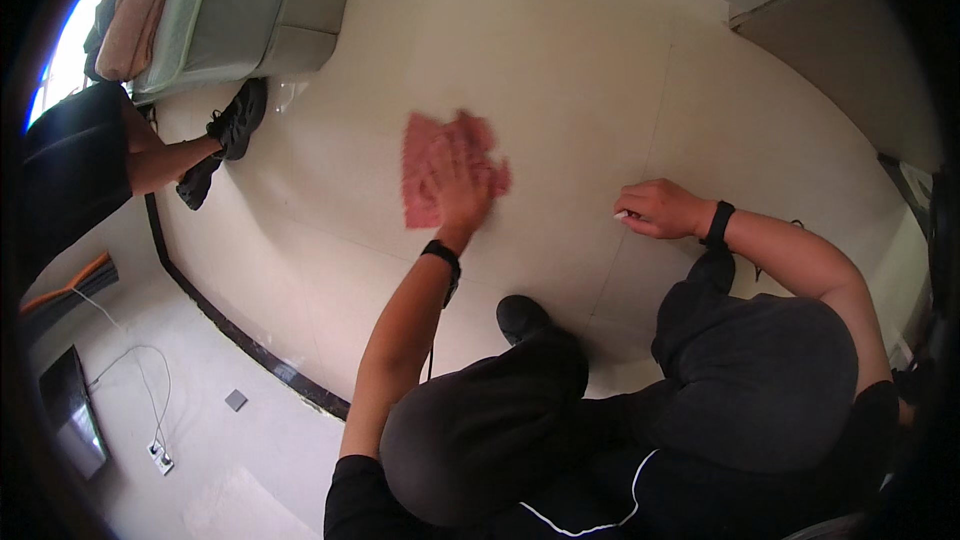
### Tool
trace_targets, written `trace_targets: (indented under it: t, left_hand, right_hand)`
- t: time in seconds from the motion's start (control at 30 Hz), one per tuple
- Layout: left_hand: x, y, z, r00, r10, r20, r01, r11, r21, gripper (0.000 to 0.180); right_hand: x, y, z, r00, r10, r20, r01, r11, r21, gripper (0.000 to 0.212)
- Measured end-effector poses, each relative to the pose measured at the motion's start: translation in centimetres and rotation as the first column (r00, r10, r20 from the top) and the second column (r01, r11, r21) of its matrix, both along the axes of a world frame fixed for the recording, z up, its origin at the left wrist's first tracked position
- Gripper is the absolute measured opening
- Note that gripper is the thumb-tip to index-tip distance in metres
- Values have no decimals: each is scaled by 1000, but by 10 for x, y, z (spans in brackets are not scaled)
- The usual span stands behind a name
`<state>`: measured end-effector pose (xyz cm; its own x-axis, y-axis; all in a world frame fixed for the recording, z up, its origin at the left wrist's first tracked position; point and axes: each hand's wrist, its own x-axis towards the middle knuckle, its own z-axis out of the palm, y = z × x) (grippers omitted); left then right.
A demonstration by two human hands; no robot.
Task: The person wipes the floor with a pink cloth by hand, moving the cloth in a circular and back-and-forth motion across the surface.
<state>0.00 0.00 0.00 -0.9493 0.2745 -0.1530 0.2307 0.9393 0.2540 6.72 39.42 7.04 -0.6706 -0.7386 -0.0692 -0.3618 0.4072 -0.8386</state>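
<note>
Two bare hands are low over the pale floor (580,60) in my head view, and only one is on the cloth. Starting at far left, I see another person's black shoe (240,120), well apart from the work. Next comes the pink-red cloth (415,180), lying on the floor ahead of the left knee, its left part spread flatter and its right part bunched. Rumpled and blurred like that, it shows me no clear long axis. The left hand (462,193) lies right on it, palm down, fingers extended up and slightly left; I read it as flat and unclosed, pressing rather than gripping, though blur hides the fingertips. The relation I'd judge by is this: cloth directly under the left palm, so the left is plainly the nearer hand. Further right, across a stretch of floor, is the right hand (665,208), well apart from the cloth, which lies off to its left. Its fingers are curled closed around a small white thing (622,215), too little of which shows for me to name.
</note>
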Motion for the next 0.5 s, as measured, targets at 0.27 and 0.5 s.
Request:
trace_targets:
  t: [0.27, 0.5]
  left_hand:
    - [91, 105, 25, 688, -721, 80, 718, 693, 74, 72]
    - [92, 80, 22, 670, -735, 102, 714, 676, 181, 70]
  right_hand:
    - [38, 12, -2, 1000, -7, -12, 6, 999, -39, 12]
    - [35, 4, -10, 998, 69, 8, -69, 995, -70, 12]
